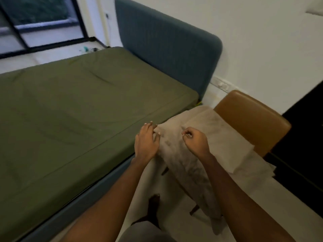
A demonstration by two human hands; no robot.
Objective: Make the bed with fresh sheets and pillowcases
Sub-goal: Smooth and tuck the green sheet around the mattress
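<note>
An olive green sheet covers the mattress and lies fairly smooth. Beside the bed, a pale beige cloth, a pillow or pillowcase, hangs over a tan chair. My left hand rests on the cloth's left upper corner with fingers spread and slightly bent. About a hand's width to the right, my right hand pinches the cloth's top edge. White folded fabric lies under the beige cloth on the chair seat.
A blue-grey upholstered headboard stands against the white wall. A window with dark frame is at the far left. A dark cabinet stands right of the chair. My bare foot is on the pale floor.
</note>
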